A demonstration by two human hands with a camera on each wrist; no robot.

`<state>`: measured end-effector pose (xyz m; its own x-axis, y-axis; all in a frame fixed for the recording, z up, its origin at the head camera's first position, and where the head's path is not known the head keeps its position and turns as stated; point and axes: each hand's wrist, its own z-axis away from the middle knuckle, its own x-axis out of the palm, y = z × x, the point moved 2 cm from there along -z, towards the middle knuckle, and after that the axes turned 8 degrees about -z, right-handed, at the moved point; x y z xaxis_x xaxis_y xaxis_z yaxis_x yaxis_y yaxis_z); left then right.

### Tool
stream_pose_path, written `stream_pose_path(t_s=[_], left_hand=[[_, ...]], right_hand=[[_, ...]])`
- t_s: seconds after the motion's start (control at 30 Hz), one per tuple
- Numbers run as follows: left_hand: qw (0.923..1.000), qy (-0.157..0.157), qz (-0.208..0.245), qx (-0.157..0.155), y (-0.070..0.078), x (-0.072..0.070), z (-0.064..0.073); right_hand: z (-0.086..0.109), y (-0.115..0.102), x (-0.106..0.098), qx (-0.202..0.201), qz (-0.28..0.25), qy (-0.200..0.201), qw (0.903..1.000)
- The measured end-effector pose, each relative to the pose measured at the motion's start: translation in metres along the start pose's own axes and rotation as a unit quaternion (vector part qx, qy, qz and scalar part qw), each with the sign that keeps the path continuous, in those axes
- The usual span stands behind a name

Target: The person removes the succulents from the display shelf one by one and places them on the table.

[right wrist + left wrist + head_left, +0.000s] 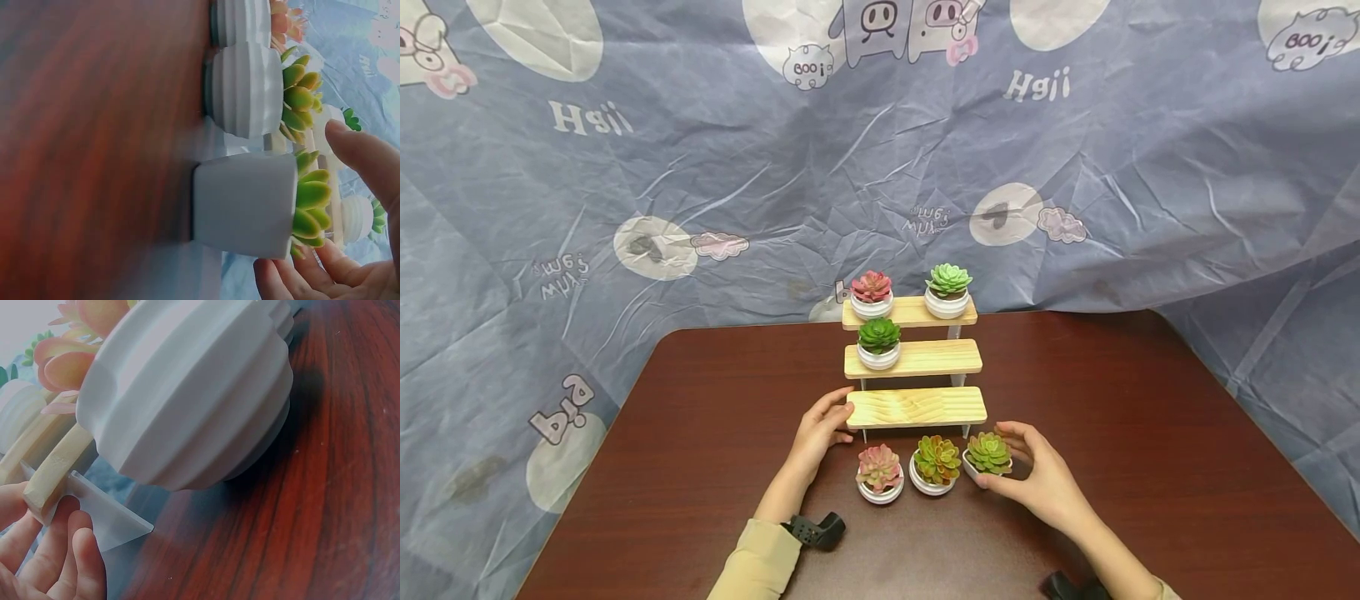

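Note:
A three-step wooden plant stand (917, 407) with clear supports stands mid-table. My left hand (816, 429) holds the left end of its lowest step; in the left wrist view fingers lie under the board (47, 487). A green succulent in a squarish white pot (988, 454) stands front right. My right hand (1037, 479) is spread around it, fingertips by its far side; the thumb looks apart from the pot (244, 203) in the right wrist view. Left of it stand a yellow-green succulent (936, 462) and a pink succulent (879, 471), both in round ribbed white pots.
On the top step sit a red succulent (872, 292) and a light green succulent (948, 287). A dark green succulent (878, 340) occupies the middle step's left side. Behind the brown table (722, 400) hangs a printed blue-grey cloth (820, 183).

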<state>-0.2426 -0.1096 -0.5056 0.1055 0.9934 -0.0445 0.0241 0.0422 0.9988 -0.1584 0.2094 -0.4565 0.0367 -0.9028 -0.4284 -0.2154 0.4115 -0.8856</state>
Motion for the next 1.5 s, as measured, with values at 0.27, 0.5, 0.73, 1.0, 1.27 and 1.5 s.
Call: stream_pose_path(t_s=[0.27, 0.5, 0.73, 1.0, 1.27, 1.5], left_hand=[[0.9998, 0.004, 0.005, -0.018, 0.002, 0.000, -0.001], [0.9998, 0.002, 0.004, -0.019, 0.001, 0.000, 0.000], [0.9998, 0.002, 0.004, -0.020, 0.002, 0.001, 0.000], [0.9999, 0.001, 0.000, -0.017, 0.001, 0.000, 0.000], [0.9997, 0.003, -0.005, -0.022, 0.000, 0.000, -0.001], [0.9997, 0.004, 0.000, -0.024, 0.001, 0.000, 0.000]], right_hand=[[-0.013, -0.010, 0.000, -0.059, 0.000, 0.017, 0.9981], [-0.024, -0.021, 0.002, -0.081, -0.018, 0.034, 0.9960], [-0.036, -0.031, 0.004, -0.085, -0.033, 0.035, 0.9952], [-0.047, -0.043, 0.008, -0.090, -0.044, 0.033, 0.9944], [-0.059, -0.056, 0.012, -0.091, -0.046, 0.026, 0.9944], [-0.069, -0.064, 0.017, -0.098, -0.062, 0.019, 0.9931]])
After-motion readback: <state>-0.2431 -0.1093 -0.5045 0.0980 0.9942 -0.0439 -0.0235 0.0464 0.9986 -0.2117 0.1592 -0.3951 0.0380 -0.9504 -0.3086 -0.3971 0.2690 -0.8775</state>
